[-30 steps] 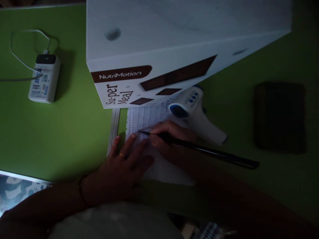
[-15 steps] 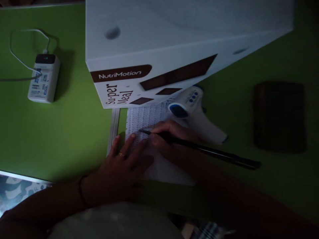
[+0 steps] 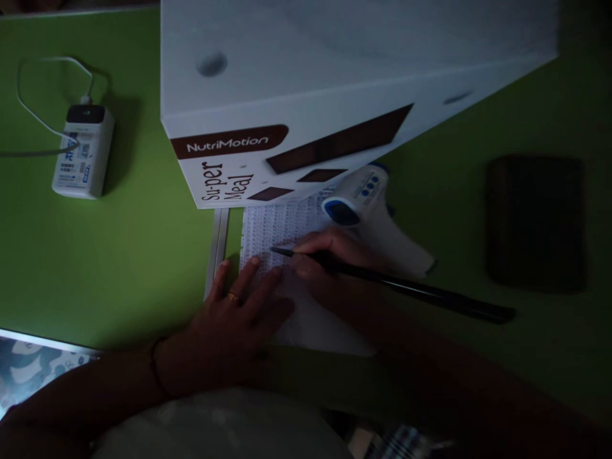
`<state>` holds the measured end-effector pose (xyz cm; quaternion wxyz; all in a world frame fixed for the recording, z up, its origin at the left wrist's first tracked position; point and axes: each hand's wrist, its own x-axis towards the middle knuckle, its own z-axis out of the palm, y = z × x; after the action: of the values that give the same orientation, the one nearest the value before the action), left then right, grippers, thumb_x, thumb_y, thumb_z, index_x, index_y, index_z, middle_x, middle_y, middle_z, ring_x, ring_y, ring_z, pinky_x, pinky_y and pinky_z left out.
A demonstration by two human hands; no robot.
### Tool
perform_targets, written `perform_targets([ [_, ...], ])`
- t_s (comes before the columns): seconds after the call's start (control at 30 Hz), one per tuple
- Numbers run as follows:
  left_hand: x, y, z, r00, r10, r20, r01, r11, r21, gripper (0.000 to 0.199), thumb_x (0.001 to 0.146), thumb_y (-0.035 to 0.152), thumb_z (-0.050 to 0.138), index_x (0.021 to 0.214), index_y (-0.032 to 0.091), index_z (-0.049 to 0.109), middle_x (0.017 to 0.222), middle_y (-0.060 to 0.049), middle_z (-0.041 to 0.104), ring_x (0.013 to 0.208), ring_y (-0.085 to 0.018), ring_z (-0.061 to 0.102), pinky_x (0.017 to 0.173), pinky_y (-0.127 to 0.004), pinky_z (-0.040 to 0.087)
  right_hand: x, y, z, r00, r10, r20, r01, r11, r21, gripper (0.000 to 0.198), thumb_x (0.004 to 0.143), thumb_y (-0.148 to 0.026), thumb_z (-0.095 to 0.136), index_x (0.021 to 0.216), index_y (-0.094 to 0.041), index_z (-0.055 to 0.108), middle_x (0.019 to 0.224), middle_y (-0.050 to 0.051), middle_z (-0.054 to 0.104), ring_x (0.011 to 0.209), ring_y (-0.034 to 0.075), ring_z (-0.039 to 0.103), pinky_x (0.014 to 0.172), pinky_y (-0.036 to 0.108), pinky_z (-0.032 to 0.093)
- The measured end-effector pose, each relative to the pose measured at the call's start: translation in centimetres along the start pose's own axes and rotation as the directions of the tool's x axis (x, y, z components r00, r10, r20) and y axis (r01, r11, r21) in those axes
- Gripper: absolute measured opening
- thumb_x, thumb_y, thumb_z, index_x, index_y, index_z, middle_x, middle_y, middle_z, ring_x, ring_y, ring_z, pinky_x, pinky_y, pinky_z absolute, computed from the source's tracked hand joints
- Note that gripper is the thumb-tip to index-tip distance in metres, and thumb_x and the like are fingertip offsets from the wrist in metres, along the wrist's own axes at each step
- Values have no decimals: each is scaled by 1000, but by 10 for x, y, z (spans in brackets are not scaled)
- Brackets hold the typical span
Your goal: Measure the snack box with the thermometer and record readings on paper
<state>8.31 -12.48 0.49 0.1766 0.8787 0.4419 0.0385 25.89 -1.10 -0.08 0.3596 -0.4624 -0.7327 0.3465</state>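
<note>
A sheet of paper (image 3: 282,223) covered in small rows of writing lies on the green table, its upper edge by the big box. My right hand (image 3: 335,261) is closed around a black pen (image 3: 421,291), whose tip meets the written part of the sheet. The long barrel slants off to the right. Flat on the sheet's left side rests my left hand (image 3: 239,319), fingers spread, with a ring and a thin wrist band. Just beyond my right hand is a white and blue infrared thermometer (image 3: 377,217), lying against the box.
A large white NutriMotion box (image 3: 310,57) fills the back. At the left, a white power bank (image 3: 83,153) has a cable plugged in. A metal strip (image 3: 217,248) runs beside the paper. On the right lies a dark rectangular object (image 3: 535,223). The light is dim.
The pen's tip has shifted slightly to the right on the paper, and its rear end has swung right and a little upward. My left hand stays in place.
</note>
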Motion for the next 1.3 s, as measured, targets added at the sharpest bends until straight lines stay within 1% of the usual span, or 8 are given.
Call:
perform_targets([
  [0.47, -2, 0, 1, 1000, 8, -6, -8, 1000, 1, 88, 89, 62, 72, 158, 16, 43, 173, -23, 23, 160, -52, 17, 121, -78, 22, -1, -2, 0, 1000, 23, 2, -23, 1000, 5, 8, 75, -22, 60, 72, -28, 55, 59, -5, 67, 48, 14, 60, 48, 26, 48],
  [0.7, -1, 0, 1, 1000, 1, -18, -1, 1000, 8, 89, 86, 63, 75, 156, 17, 45, 172, -23, 27, 159, -51, 22, 120, -77, 29, -4, 4, 2, 1000, -22, 1, 22, 1000, 10, 10, 76, -22, 60, 70, -28, 54, 56, -5, 64, 47, 14, 57, 46, 26, 46],
  [0.93, -2, 0, 4, 999, 1, -34, 0, 1000, 15, 79, 93, 61, 66, 155, 17, 46, 172, -23, 28, 159, -51, 21, 122, -76, 23, -6, 7, -3, 1000, -16, -20, 16, 1000, -23, 9, 82, -20, 65, 86, -28, 63, 75, -3, 73, 60, 17, 68, 55, 28, 56],
  [1.0, -3, 1, 5, 999, 2, -49, 0, 999, 41, 76, 94, 60, 64, 155, 17, 47, 171, -23, 30, 158, -52, 22, 122, -75, 24, -5, 9, -2, 996, -79, -51, 77, 996, -39, 12, 85, -20, 62, 93, -28, 66, 80, 0, 74, 66, 20, 71, 59, 30, 58],
  [1.07, -4, 2, 6, 998, 2, -63, 4, 996, 87, 70, 98, 55, 60, 155, 16, 47, 170, -22, 32, 158, -51, 25, 120, -73, 28, -4, 12, 0, 967, -252, -26, 250, 966, -66, 16, 85, -18, 59, 94, -29, 68, 84, 2, 74, 72, 21, 73, 63, 32, 60],
  [1.17, -3, 3, 12, 994, -17, -108, 34, 986, 162, 65, 103, 50, 51, 158, 17, 44, 166, -18, 41, 157, -46, 30, 121, -65, 33, -6, 18, 1, 903, -401, 157, 424, 892, -158, 15, 86, -21, 62, 94, -30, 71, 91, 4, 74, 77, 23, 74, 62, 32, 59],
  [1.23, -1, 3, 20, 981, -25, -190, 71, 969, 238, 59, 105, 49, 49, 157, 22, 47, 163, -13, 47, 155, -40, 35, 123, -59, 32, -11, 23, 2, 870, -446, 210, 479, 866, -146, 16, 90, -22, 57, 83, -29, 70, 72, 0, 68, 57, 17, 66, 50, 27, 49],
  [1.3, 1, 2, 28, 967, -26, -252, 100, 952, 289, 53, 106, 48, 50, 155, 28, 50, 161, -7, 50, 154, -36, 37, 126, -55, 27, -17, 26, 4, 854, -446, 269, 501, 843, -194, 36, 99, -27, 45, 69, -27, 64, 53, -2, 57, 42, 14, 53, 42, 27, 36],
])
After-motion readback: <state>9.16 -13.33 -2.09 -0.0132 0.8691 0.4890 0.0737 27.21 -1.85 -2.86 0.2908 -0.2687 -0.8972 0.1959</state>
